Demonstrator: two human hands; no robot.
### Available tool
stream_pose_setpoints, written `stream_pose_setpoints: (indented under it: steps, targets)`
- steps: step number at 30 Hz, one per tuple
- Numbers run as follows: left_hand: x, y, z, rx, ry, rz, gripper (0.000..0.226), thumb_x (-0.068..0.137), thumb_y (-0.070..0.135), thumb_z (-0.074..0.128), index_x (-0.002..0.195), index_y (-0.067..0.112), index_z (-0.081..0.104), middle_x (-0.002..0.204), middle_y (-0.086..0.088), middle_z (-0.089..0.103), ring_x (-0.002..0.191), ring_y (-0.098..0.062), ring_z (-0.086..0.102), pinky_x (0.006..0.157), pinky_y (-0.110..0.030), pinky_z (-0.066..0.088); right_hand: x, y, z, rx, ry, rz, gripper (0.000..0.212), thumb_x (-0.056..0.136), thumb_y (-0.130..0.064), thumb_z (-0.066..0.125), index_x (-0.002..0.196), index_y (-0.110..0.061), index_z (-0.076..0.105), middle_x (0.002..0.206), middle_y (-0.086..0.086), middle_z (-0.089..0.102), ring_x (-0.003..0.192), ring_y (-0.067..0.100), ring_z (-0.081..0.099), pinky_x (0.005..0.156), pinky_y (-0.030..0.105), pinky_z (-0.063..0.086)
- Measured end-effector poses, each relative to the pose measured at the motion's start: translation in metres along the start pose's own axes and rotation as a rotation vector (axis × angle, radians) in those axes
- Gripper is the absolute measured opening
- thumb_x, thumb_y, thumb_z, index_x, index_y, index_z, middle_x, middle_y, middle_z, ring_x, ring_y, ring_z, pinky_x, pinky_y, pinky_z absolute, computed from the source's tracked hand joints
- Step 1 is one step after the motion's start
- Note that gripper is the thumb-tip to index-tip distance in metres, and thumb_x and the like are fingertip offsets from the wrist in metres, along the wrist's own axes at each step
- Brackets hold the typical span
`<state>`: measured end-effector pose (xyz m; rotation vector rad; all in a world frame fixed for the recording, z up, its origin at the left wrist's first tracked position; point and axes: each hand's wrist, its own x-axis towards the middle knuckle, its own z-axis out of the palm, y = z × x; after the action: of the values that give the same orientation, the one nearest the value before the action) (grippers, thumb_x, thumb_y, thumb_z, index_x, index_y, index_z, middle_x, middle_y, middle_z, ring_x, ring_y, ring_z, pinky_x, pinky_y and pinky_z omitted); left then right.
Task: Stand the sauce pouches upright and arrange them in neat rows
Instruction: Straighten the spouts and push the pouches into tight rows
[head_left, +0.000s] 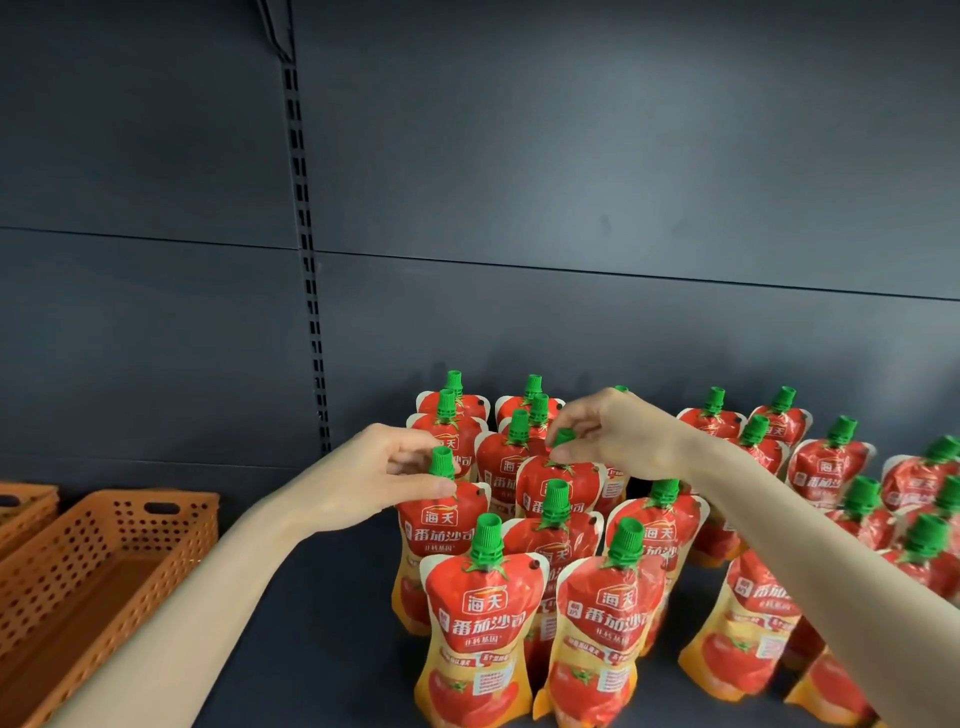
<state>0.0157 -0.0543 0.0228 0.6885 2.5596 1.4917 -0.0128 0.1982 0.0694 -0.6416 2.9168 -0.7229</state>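
Several red tomato sauce pouches with green caps stand upright in rows on a dark shelf. My left hand pinches the neck of one pouch in the leftmost row, thumb under its green cap. My right hand grips the green cap of a pouch in the row beside it. Two pouches stand nearest me at the front. More pouches stand to the right, partly hidden behind my right forearm.
An orange perforated basket sits on the shelf at the left, with part of another beyond it. The dark back panel and a slotted upright rise behind the pouches.
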Motion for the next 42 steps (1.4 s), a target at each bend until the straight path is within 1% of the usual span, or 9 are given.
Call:
stream_pose_setpoints:
  steps: [5,9,16,20,26,29,33,39,42]
  targets:
    - [0.014,0.013,-0.01,0.035,0.084,0.025,0.037,0.073,0.052,0.055,0.101,0.03,0.068,0.1,0.015,0.07,0.1,0.004,0.061,0.083,-0.016,0.051,-0.001,0.0,-0.003,-0.002,-0.039,0.019,0.015,0.085,-0.026,0.067,0.099,-0.022,0.067,0.082,-0.007,0.065,0.082,0.01,0.063,0.085,0.027,0.047]
    - [0.051,0.022,-0.006,0.141,0.102,0.105,0.023,0.085,0.032,0.063,0.106,0.024,0.067,0.104,0.014,0.068,0.097,0.004,0.062,0.085,-0.015,0.05,0.0,0.003,-0.006,0.021,-0.05,0.038,0.017,0.084,-0.024,0.068,0.101,-0.022,0.066,0.086,-0.003,0.07,0.085,0.011,0.066,0.084,0.025,0.048]
    - [0.096,0.021,0.008,0.343,-0.059,0.102,0.036,0.079,0.027,0.072,0.114,0.022,0.064,0.11,0.003,0.067,0.102,-0.007,0.062,0.096,-0.034,0.049,0.001,0.009,-0.008,0.045,-0.053,0.01,0.008,0.086,-0.021,0.066,0.092,-0.024,0.066,0.072,-0.017,0.065,0.066,-0.008,0.061,0.063,0.006,0.041]
    - [0.093,0.021,0.005,0.38,-0.061,0.104,0.027,0.08,0.025,0.071,0.107,0.02,0.069,0.094,0.009,0.068,0.088,-0.002,0.063,0.091,-0.031,0.05,0.002,0.014,-0.008,0.062,-0.034,0.0,0.007,0.085,-0.019,0.067,0.088,-0.025,0.065,0.062,-0.02,0.063,0.058,-0.014,0.058,0.057,0.0,0.038]
    - [0.071,0.012,-0.018,0.376,0.014,0.075,0.027,0.08,0.021,0.071,0.107,0.019,0.07,0.093,0.013,0.065,0.086,0.008,0.059,0.074,-0.002,0.044,0.011,0.011,-0.007,0.028,-0.011,-0.002,0.009,0.085,-0.02,0.068,0.093,-0.022,0.068,0.083,-0.01,0.069,0.083,0.002,0.065,0.081,0.016,0.048]
    - [0.062,0.004,-0.026,0.346,0.048,0.056,0.028,0.08,0.019,0.071,0.107,0.019,0.069,0.097,0.009,0.068,0.089,0.005,0.061,0.08,-0.008,0.047,0.018,0.008,-0.003,-0.014,0.001,-0.007,0.012,0.085,-0.021,0.068,0.097,-0.021,0.069,0.09,-0.008,0.066,0.093,0.008,0.062,0.091,0.027,0.047]
    - [0.053,-0.004,-0.028,0.228,0.077,0.036,0.028,0.08,0.016,0.07,0.108,0.02,0.067,0.102,0.011,0.066,0.091,0.006,0.062,0.08,-0.005,0.046,0.023,0.005,0.001,-0.016,0.039,-0.035,0.014,0.085,-0.021,0.067,0.099,-0.019,0.069,0.087,-0.013,0.061,0.096,0.007,0.056,0.085,0.02,0.04]
    - [0.046,-0.018,-0.011,-0.075,0.099,-0.026,0.019,0.089,0.018,0.058,0.106,0.02,0.065,0.109,0.004,0.068,0.1,-0.002,0.064,0.085,-0.018,0.052,0.027,0.007,0.003,0.042,-0.002,0.013,0.027,0.086,-0.027,0.066,0.112,-0.022,0.062,0.114,0.004,0.065,0.108,0.018,0.06,0.098,0.034,0.046]
    - [0.043,-0.021,-0.005,-0.188,0.086,-0.06,0.02,0.092,0.023,0.052,0.108,0.021,0.064,0.107,0.006,0.069,0.097,-0.004,0.065,0.075,-0.018,0.054,0.028,0.01,0.003,0.035,-0.064,0.023,0.026,0.09,-0.03,0.06,0.114,-0.02,0.059,0.103,0.002,0.066,0.097,0.017,0.062,0.094,0.034,0.047]
